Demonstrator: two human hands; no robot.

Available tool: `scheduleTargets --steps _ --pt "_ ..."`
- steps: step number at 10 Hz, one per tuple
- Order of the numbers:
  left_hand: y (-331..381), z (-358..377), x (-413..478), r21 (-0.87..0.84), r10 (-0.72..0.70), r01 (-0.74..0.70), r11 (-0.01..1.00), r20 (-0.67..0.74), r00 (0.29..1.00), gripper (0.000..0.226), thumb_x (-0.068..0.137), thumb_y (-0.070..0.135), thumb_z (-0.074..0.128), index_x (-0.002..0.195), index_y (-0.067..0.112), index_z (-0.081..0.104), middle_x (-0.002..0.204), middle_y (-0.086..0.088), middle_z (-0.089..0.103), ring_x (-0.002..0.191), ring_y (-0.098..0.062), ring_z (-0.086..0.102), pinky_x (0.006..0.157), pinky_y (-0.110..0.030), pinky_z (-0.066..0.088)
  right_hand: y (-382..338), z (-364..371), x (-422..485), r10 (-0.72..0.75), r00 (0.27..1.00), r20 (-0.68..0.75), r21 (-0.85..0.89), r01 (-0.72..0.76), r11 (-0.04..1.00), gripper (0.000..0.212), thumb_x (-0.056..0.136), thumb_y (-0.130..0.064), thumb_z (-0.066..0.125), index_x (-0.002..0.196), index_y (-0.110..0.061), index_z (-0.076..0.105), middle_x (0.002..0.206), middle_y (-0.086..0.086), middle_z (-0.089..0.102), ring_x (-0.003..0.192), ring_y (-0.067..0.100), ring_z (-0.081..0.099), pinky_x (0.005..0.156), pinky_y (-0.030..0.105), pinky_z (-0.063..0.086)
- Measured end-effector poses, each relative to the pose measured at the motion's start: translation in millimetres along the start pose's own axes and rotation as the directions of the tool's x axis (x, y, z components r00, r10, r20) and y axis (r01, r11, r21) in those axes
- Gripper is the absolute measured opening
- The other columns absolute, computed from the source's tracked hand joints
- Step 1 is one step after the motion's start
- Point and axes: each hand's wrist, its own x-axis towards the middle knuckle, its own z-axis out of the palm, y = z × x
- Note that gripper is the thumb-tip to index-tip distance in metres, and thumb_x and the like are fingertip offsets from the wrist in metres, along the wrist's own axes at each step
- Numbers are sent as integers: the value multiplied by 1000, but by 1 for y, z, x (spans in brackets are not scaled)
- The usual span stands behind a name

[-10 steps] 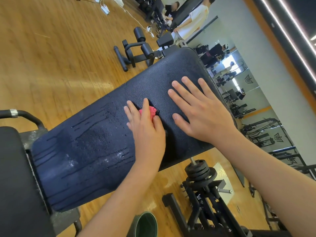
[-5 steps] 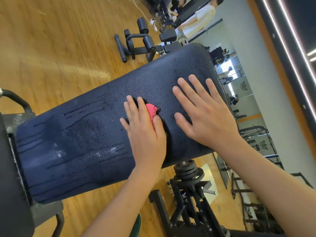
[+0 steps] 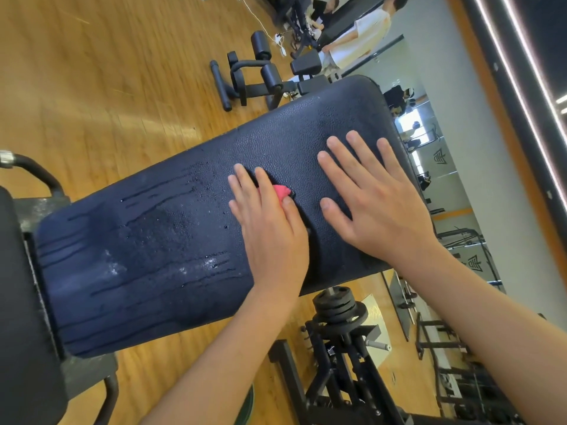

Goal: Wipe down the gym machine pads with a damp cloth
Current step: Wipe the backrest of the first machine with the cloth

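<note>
Progress judged about half: found near stretch of long black textured machine pad (image 3: 138, 240) streaked wet. Noted left grip (image 3: 270, 231) spread flat, pressing crumpled pink cloth (image 3: 280, 190) at mid-pad; right grip (image 3: 380, 210) splayed, bracing beside. Judged far end dry-looking, left to wipe.

Bright, even indoor light, seen through a tilted wide-angle lens that bows straight lines toward the edges. A pale band of glare crosses the wooden floor (image 3: 147, 124), wet patches glint white on the dark pad (image 3: 171, 228), and light strips (image 3: 562, 100) glow at far right. The left hand (image 3: 273, 234) and right hand (image 3: 383, 210) cast soft shadows on the pad; the distant background looks slightly soft.
</note>
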Motion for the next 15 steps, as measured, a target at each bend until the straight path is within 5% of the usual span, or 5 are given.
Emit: scheduleTargets --steps 5,7,9,12,15 --pt "-6 3 -70 9 85 -87 996 97 992 58 108 27 21 163 13 10 171 -3 -13 157 -15 -16 123 -29 -10 -1 -2 0 1 1000 8 17 -1 1000 64 104 -45 34 158 -11 37 166 10 30 156 32 21 126 56 15" --pt "-7 -4 -53 -149 139 -131 980 42 989 53 110 20 31 161 21 19 172 1 0 157 -13 -11 125 -26 -10 -3 -5 -1 7 999 33 19 -8 1000 64 104 -45 33 159 -12 36 166 10 29 156 31 20 126 56 15" --pt "-5 -11 8 -98 106 -106 989 -15 994 51 112 16 33 162 12 25 172 -6 3 158 -21 -8 121 -20 -15 -4 -5 0 13 999 41 23 -14 1000 64 104 -45 33 159 -12 36 166 10 29 156 31 20 125 56 16" --pt "-6 -21 90 -26 73 -75 997 -82 994 53 110 16 33 161 10 23 171 -12 7 158 -27 -2 127 -44 -5 -3 -5 0 12 999 30 18 -13 1000 63 104 -45 35 158 -13 38 166 9 30 156 31 22 125 56 16" --pt "-11 -21 91 68 55 -56 996 12 998 54 107 18 33 161 11 28 171 -8 12 158 -20 3 127 -47 -8 -2 -3 0 6 1000 29 4 -6 1000 64 104 -46 33 159 -13 36 166 10 29 156 31 21 126 56 15"
